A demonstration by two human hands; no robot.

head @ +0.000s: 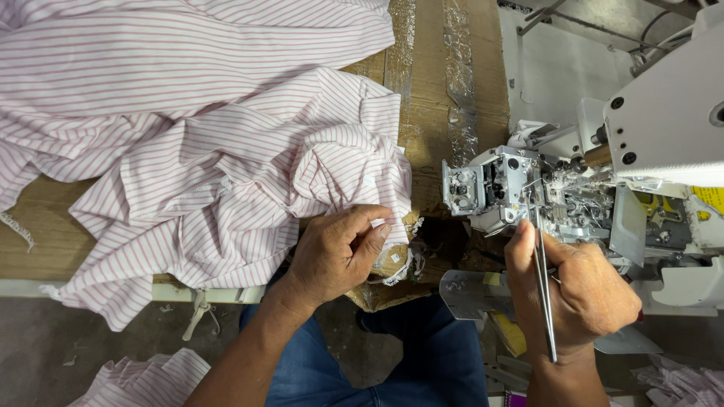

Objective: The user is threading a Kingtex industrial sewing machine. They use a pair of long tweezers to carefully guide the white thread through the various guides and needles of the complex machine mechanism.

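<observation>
A heap of white cloth with thin pink stripes covers the left of a wooden table. My left hand pinches the cloth's lower right edge, near a frayed white trim at the table's front edge. My right hand holds long metal tweezers, their tips pointing up into the open metal mechanism of a white sewing machine. The tweezer tips sit beside the needle area; what they touch is too small to tell.
The sewing machine's white body fills the right side. More striped cloth lies on the floor at the lower left and lower right. My legs in blue jeans are below the table. Clear tape strips run down the tabletop.
</observation>
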